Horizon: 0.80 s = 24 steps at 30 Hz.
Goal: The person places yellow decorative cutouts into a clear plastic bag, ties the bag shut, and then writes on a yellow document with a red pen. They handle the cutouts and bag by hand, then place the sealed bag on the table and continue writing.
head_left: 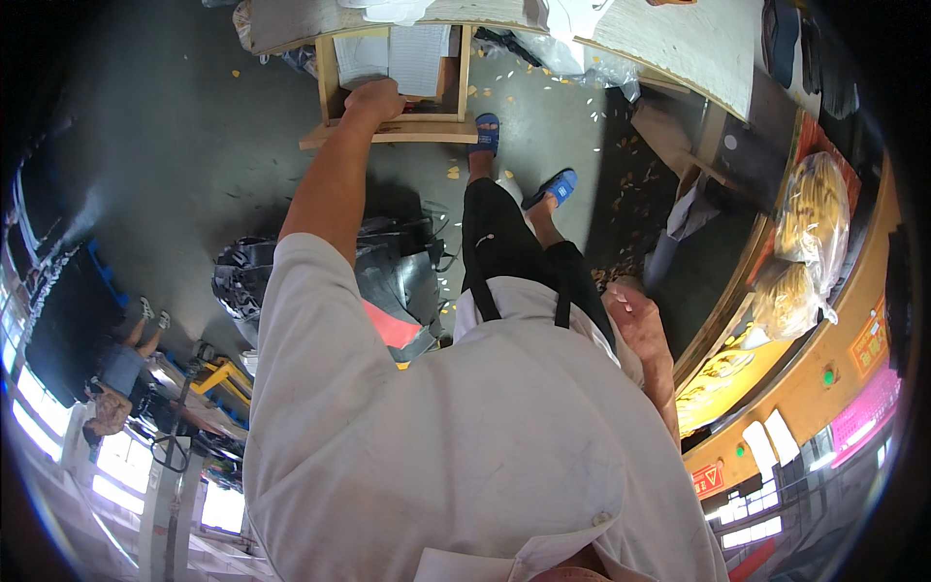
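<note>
White shirt filling the foreground, I am gripping a wooden stool (393,126) with my left hand (373,100) closed on its frame; my right hand (628,312) is hanging loosely open beside black bags (388,276) on the floor.

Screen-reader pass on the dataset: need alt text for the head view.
Looking down a person's white-shirted body, the left hand grips the rail of a low wooden frame on a dark floor, while the right hand hangs free at the hip. Blue sandals, black bags and bagged yellow goods surround them.
</note>
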### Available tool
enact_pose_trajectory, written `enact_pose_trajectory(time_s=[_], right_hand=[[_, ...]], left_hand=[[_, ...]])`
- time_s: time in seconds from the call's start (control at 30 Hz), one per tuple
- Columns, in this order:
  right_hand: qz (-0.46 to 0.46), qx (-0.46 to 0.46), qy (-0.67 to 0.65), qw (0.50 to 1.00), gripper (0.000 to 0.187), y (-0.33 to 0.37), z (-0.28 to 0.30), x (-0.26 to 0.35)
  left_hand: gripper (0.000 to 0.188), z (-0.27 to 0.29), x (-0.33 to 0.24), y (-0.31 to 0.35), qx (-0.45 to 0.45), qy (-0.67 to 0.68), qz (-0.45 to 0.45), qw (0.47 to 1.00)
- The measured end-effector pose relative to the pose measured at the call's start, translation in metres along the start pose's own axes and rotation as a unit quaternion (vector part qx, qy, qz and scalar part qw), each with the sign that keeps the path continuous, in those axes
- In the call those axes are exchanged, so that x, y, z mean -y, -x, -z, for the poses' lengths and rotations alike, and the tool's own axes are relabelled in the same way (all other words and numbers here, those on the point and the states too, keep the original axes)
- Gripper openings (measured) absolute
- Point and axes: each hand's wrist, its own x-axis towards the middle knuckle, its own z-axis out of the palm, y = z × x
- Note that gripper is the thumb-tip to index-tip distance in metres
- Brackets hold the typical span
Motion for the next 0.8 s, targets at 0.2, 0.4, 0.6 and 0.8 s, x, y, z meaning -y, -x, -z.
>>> enact_pose_trajectory(time_s=[0.2, 0.4, 0.6, 0.8], right_hand=[[-0.018, -0.020, -0.014, 1.000, 0.036, 0.001, 0.003, -0.003], [0.005, -0.011, 0.000, 1.000, 0.036, -0.006, 0.009, -0.013], [-0.029, 0.017, -0.050, 0.998, 0.035, -0.009, 0.008, -0.013], [-0.010, -0.036, -0.015, 0.999, 0.040, 0.028, 0.017, -0.021]], left_hand=[[0.035, -0.005, 0.008, 0.001, -0.007, 0.013, -0.089, 0.996], [0.028, 0.002, 0.038, 0.002, -0.053, 0.022, -0.111, 0.992], [0.020, -0.004, 0.079, 0.008, -0.151, 0.148, -0.132, 0.968], [0.032, -0.032, 0.047, 0.064, -0.251, 0.107, -0.126, 0.954]])
